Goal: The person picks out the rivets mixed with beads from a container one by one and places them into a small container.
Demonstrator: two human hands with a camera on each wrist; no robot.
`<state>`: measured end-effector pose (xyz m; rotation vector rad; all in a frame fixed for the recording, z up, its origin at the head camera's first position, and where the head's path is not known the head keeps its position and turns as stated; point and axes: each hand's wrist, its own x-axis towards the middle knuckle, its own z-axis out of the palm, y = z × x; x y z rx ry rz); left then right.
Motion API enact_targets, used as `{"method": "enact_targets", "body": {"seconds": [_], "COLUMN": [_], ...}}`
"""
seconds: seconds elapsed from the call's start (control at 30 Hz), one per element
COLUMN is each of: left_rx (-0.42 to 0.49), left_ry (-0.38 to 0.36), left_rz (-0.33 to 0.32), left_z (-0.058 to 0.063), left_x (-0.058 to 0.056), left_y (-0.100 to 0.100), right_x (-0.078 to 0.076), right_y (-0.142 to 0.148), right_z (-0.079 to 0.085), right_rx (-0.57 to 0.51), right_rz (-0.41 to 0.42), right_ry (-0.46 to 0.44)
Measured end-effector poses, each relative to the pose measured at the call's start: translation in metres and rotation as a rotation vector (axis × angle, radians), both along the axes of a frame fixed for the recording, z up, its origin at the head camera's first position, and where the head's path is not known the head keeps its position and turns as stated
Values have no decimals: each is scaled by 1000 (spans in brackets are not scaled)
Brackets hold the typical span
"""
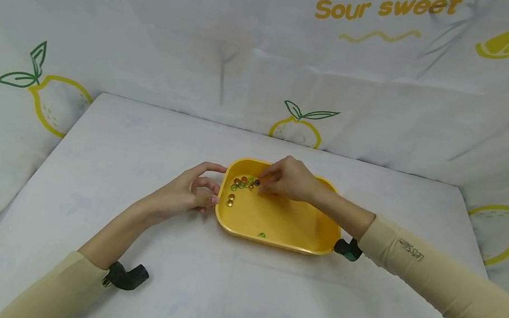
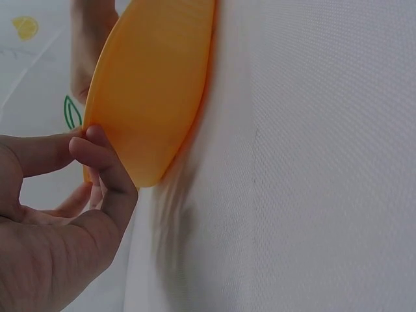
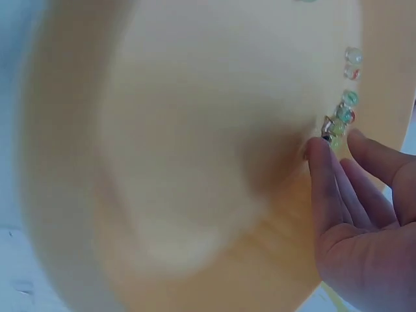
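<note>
A yellow tray (image 1: 293, 228) holds several small glass marbles (image 1: 243, 181), mostly bunched near its left end. My left hand (image 1: 195, 191) holds the tray's left end, with fingertips on the rim in the left wrist view. Over the inside of the tray, my right hand (image 1: 289, 179) reaches down toward the bunch. One dark marble (image 1: 257, 182) lies right at its fingertips. In the right wrist view the fingers of the right hand (image 3: 364, 214) are extended, with a gap at the tips where marbles (image 3: 337, 127) show. Part of the tray's far side is hidden behind the right hand.
Two amber marbles (image 1: 230, 200) sit by the tray's left wall, and a lone green marble (image 1: 262, 235) is by the near wall. Beneath the tray is a white-covered table (image 1: 229, 302). A lemon-print curtain (image 1: 176, 54) hangs behind it.
</note>
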<state>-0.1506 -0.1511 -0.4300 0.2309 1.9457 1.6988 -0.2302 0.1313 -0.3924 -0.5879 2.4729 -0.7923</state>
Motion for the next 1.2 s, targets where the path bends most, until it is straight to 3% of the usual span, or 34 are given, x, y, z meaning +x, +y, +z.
{"method": "enact_targets", "body": {"seconds": [0.1,0.33,0.67,1.2], "left_rx": [1,3,-2,2], "left_ry": [0,4,8,13], "left_rz": [-1,2,5,6], "left_z": [0,0,1,0], "left_x": [0,-1,0,-1], "left_y": [1,2,3,1], "right_x": [4,14,24,24], "right_y": [2,5,1,-2], "right_z": [-3,-11,-12,-23], "right_rx": [-40,-237,-359,-426], "right_rz": [-73,-283,-497,-567], "right_ry": [-45,-287,-408,-457]}}
